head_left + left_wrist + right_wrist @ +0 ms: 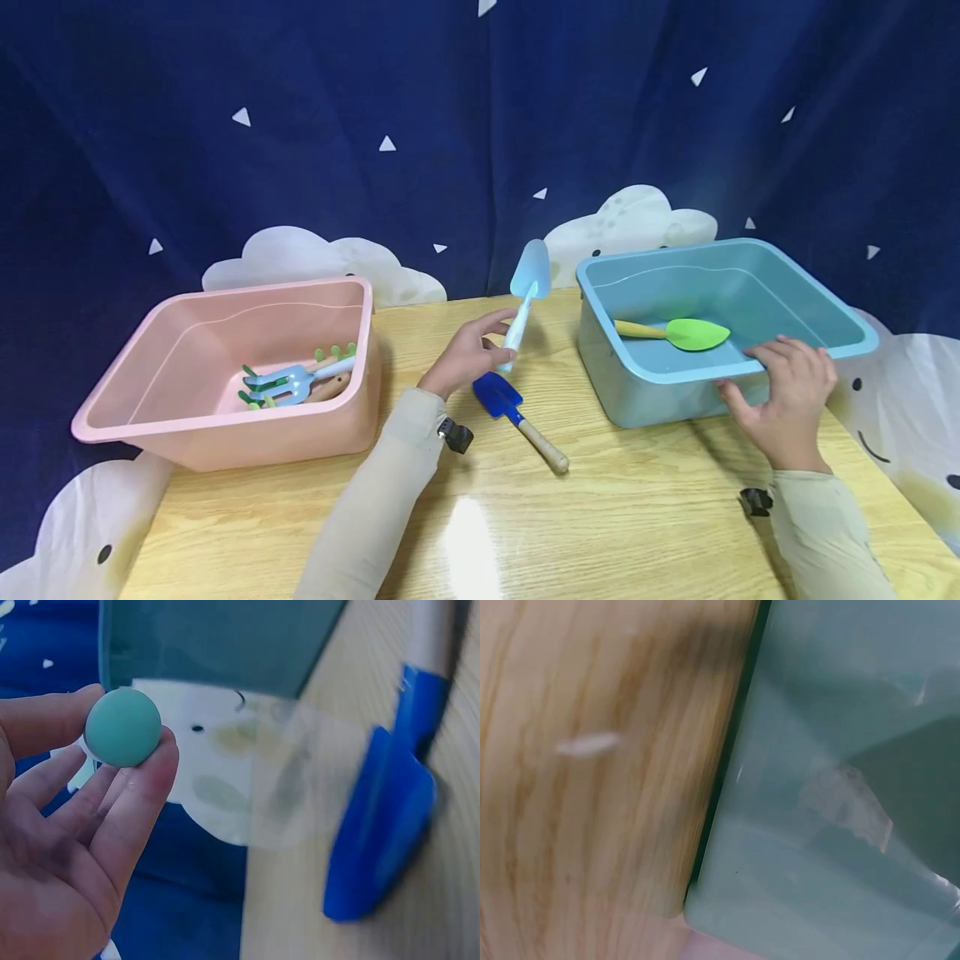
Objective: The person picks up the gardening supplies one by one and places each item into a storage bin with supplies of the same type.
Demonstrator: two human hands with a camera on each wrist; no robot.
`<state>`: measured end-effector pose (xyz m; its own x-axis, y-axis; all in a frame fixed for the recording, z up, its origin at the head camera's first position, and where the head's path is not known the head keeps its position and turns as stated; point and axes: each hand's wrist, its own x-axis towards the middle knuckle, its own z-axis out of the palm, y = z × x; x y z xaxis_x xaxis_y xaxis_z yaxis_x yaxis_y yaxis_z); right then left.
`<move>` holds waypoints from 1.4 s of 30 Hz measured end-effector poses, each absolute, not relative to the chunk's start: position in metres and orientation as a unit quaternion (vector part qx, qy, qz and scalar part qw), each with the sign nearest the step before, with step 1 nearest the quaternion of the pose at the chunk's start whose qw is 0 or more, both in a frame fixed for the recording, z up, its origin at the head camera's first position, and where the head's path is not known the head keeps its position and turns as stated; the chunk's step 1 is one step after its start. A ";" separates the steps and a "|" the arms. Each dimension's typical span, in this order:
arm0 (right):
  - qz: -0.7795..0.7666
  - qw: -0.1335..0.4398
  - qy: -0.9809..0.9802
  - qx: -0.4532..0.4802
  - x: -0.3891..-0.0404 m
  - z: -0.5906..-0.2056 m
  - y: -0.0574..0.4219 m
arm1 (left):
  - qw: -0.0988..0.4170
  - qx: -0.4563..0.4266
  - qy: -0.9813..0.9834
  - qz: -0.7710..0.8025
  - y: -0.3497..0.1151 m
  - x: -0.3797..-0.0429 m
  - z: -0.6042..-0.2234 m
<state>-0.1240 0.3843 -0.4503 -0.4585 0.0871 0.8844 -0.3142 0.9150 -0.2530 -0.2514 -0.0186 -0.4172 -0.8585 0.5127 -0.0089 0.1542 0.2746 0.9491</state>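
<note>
In the head view my left hand [472,354] holds a light blue trowel [531,275] by its pale handle, blade up, over the middle of the table. The round end of that handle [124,727] faces the left wrist camera, pinched between thumb and fingers. Just below lies a dark blue trowel [497,396] with a wooden handle. My right hand [791,400] grips the front rim of the blue bin [637,392], fingers over the rim and thumb outside. Inside that bin lies a green trowel [693,334] with a yellow handle.
On the left stands a pink bin [225,437] holding a light blue hand fork [296,383] and several green-tipped tools with wooden handles. A dark blue curtain [450,125] with white clouds and triangles hangs behind the wooden table [600,525].
</note>
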 end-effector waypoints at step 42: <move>0.216 0.519 -0.825 0.056 -0.120 -0.451 0.398 | 0.128 0.313 0.768 0.544 0.098 -0.257 -0.346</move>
<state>-0.1202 0.3981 -0.4509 -0.4544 0.1330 0.8808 -0.3164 0.9002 -0.2992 -0.2575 0.0984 -0.3455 -0.7714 0.6196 0.1448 0.3420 0.2119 0.9155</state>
